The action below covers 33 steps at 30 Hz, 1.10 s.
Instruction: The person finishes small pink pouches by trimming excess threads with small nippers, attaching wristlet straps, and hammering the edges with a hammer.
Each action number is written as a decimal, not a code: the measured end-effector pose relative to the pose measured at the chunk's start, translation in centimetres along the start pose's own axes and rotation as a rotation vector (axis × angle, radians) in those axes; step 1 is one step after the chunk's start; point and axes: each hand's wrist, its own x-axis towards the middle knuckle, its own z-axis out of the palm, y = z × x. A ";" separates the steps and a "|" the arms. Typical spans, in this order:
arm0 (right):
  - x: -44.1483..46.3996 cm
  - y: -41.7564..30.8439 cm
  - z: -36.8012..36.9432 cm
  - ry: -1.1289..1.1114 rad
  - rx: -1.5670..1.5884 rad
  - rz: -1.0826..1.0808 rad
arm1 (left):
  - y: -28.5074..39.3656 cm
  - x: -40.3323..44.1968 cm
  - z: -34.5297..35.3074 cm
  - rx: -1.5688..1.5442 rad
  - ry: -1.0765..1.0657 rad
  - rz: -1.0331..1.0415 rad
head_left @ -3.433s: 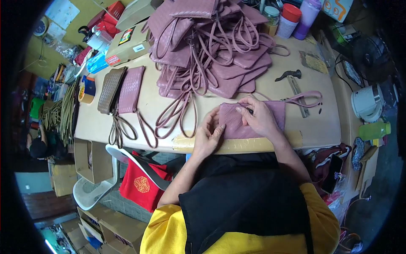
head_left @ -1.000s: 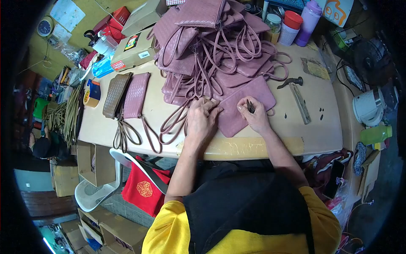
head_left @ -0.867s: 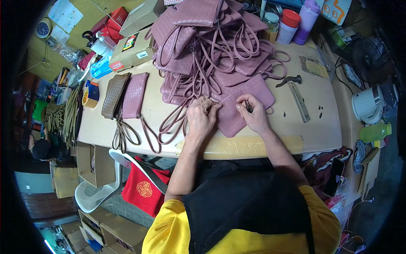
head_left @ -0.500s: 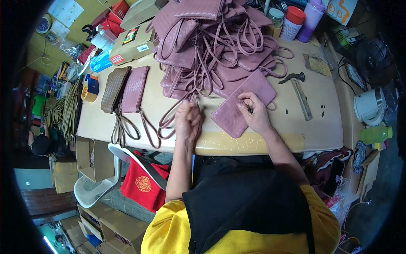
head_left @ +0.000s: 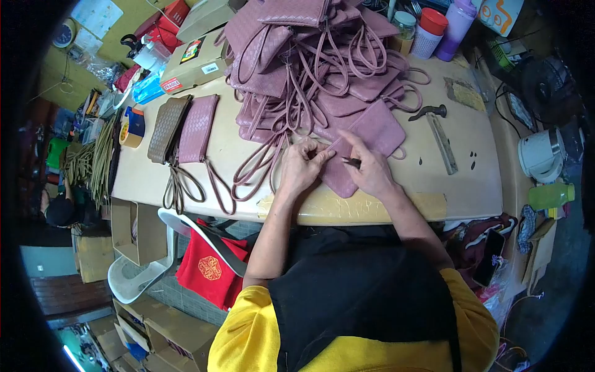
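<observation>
A pink woven wristlet pouch (head_left: 383, 131) lies slanted on the table in front of me. My left hand (head_left: 304, 164) is closed at its left edge, thumb and fingertips pinching there; any thread between them is too small to see. Over the pouch's lower right part is my right hand (head_left: 370, 170), curled around a small dark tool (head_left: 352, 162) whose tip points toward my left hand. Its index finger stretches forward over the pouch. Behind both hands rises a heap of similar pink pouches (head_left: 266, 80) with looped wrist straps.
A hammer (head_left: 441, 142) lies to the right, near small dark bits. At the left are a brown pouch (head_left: 166, 133), another pink pouch (head_left: 198, 127) and a tape roll (head_left: 131, 128). A cardboard box (head_left: 195, 68), a jar (head_left: 404, 28) and a purple bottle (head_left: 455, 31) stand farther back.
My left hand has moved right from beside the straps to the pouch's edge. My right hand has shifted slightly down, and its dark tool now shows more clearly.
</observation>
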 end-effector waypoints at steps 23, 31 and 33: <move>4.0 -6.4 -8.6 0.169 0.590 -0.310 | 9.9 0.4 -3.6 -0.283 0.143 0.433; 5.5 -4.6 -8.3 0.229 0.588 -0.327 | 9.9 2.1 -1.3 -0.782 0.075 0.306; 5.3 -5.0 -7.7 0.243 0.567 -0.314 | 9.4 2.2 -1.0 -0.818 0.195 0.259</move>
